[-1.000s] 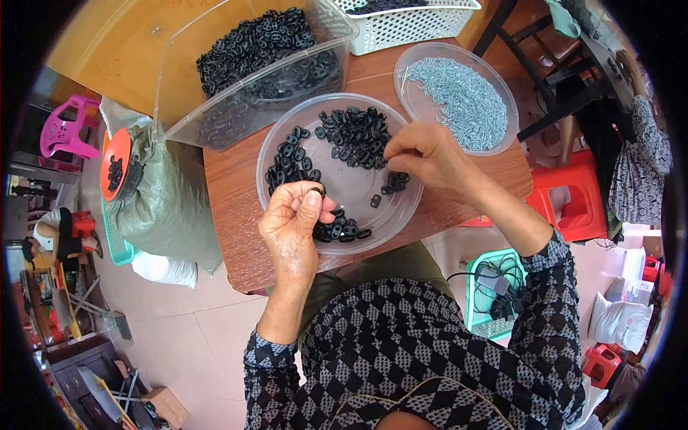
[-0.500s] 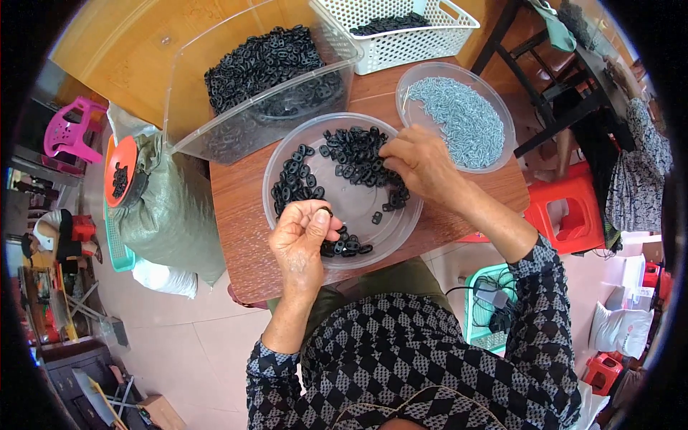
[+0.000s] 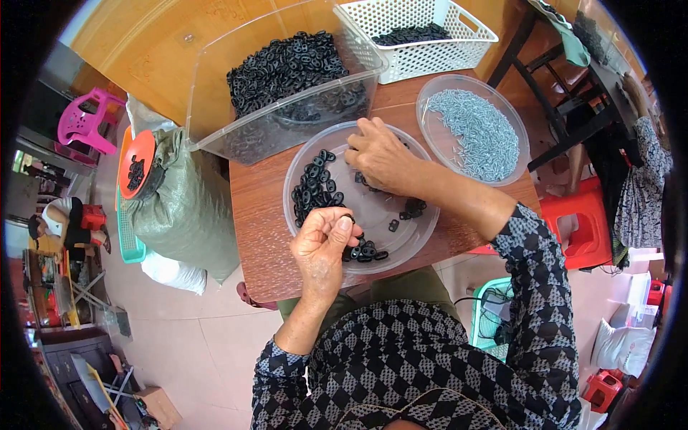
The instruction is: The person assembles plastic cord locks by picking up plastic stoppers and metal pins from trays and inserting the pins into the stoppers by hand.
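Note:
My left hand (image 3: 320,247) is closed in a pinch over the near left rim of a round clear tray (image 3: 292,211). A small black plastic piece (image 3: 348,217) shows between its thumb and fingers. Over the far part of the tray, my right hand (image 3: 383,161) has its fingers bent together and pointing down. It covers most of the black pieces beneath; whatever its fingertips hold is hidden. Loose black two-holed oval pieces (image 3: 315,188) lie along the tray's left side, with more (image 3: 367,251) at the near edge and a few (image 3: 410,209) at the right.
A round dish (image 3: 524,154) of silvery screw-like parts (image 3: 479,132) stands at the right. Behind the tray are a clear bin (image 3: 287,118) heaped with black pieces and a white perforated basket (image 3: 430,57). A stuffed sack (image 3: 183,208) stands left of the wooden table (image 3: 254,236).
My right hand has moved left across the tray, over the pile that showed before. My left hand still pinches its black piece. The whole view has shifted slightly.

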Action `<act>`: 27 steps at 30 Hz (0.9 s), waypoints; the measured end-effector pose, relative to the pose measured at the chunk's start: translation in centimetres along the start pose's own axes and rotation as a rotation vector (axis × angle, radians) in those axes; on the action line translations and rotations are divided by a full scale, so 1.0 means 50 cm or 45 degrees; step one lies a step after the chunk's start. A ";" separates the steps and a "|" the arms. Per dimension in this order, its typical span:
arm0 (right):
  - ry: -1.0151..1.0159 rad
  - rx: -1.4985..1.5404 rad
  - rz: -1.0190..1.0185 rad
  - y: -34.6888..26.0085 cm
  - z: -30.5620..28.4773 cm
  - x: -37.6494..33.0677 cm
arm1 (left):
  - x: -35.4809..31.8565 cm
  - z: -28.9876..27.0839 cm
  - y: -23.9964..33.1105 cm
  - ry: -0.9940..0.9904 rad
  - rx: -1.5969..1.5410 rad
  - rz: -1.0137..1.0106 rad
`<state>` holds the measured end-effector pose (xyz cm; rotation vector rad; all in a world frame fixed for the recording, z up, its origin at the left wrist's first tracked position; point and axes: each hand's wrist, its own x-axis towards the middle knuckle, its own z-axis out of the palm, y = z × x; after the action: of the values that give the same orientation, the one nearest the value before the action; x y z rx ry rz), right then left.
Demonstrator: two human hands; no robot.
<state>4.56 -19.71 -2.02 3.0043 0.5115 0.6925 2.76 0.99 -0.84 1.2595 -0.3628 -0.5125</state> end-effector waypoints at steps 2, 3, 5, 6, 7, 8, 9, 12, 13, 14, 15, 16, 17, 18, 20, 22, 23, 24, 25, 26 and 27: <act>-0.021 0.038 0.009 0.001 -0.020 -0.011 | 0.000 -0.004 -0.002 0.002 0.005 0.005; -0.042 0.071 0.024 -0.001 -0.026 -0.013 | 0.001 -0.005 -0.003 -0.004 0.010 0.009; -0.009 0.072 0.047 -0.005 -0.028 -0.013 | 0.001 -0.006 0.001 -0.003 0.021 0.017; 0.026 0.074 0.072 -0.006 -0.029 -0.012 | 0.000 -0.005 0.002 -0.003 0.035 0.024; 0.027 0.073 0.071 -0.007 -0.027 -0.007 | 0.000 -0.005 0.003 -0.003 0.035 0.025; 0.055 0.050 0.076 -0.011 -0.023 0.000 | 0.000 -0.003 0.001 0.001 0.027 0.021; 0.084 0.027 0.080 -0.014 -0.019 0.007 | -0.001 -0.002 0.001 0.005 0.020 0.019; 0.042 0.018 0.099 -0.016 0.006 0.028 | -0.004 0.005 0.001 -0.008 0.027 0.013; 0.044 0.017 0.099 -0.016 0.007 0.026 | -0.006 0.008 0.001 -0.009 0.028 0.014; 0.064 0.066 0.055 -0.021 0.013 0.029 | -0.007 0.006 -0.001 -0.019 0.030 0.016; 0.083 0.113 0.012 -0.025 0.017 0.031 | -0.008 0.004 -0.002 -0.030 0.031 0.016; 0.100 0.140 -0.035 -0.028 0.018 0.031 | -0.009 0.003 0.000 -0.044 0.022 0.014; 0.101 0.142 -0.039 -0.030 0.015 0.028 | -0.009 0.001 -0.001 -0.039 0.022 0.016; 0.118 0.150 -0.030 -0.032 0.010 0.024 | -0.008 -0.001 -0.002 -0.053 0.036 0.019; 0.132 0.159 -0.022 -0.028 -0.004 0.017 | -0.008 -0.004 -0.004 -0.066 0.048 0.022; 0.023 0.190 0.135 -0.021 -0.019 0.009 | -0.011 -0.007 -0.005 -0.073 0.088 0.032; 0.022 0.189 0.135 -0.017 -0.026 0.004 | -0.011 -0.008 -0.005 -0.073 0.086 0.032; 0.067 0.197 0.143 -0.013 -0.031 -0.002 | -0.011 -0.009 -0.004 -0.074 0.115 0.040; 0.112 0.206 0.151 -0.008 -0.035 -0.007 | -0.011 -0.010 -0.004 -0.074 0.144 0.048; 0.109 0.205 0.150 -0.002 -0.041 -0.015 | -0.011 -0.011 -0.006 -0.073 0.142 0.047; 0.169 0.202 0.183 0.004 -0.047 -0.023 | -0.011 -0.012 -0.008 -0.075 0.138 0.051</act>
<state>2.63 -20.41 -0.38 3.1837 0.3731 0.9069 2.58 1.70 -1.39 1.3409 -0.4690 -0.5020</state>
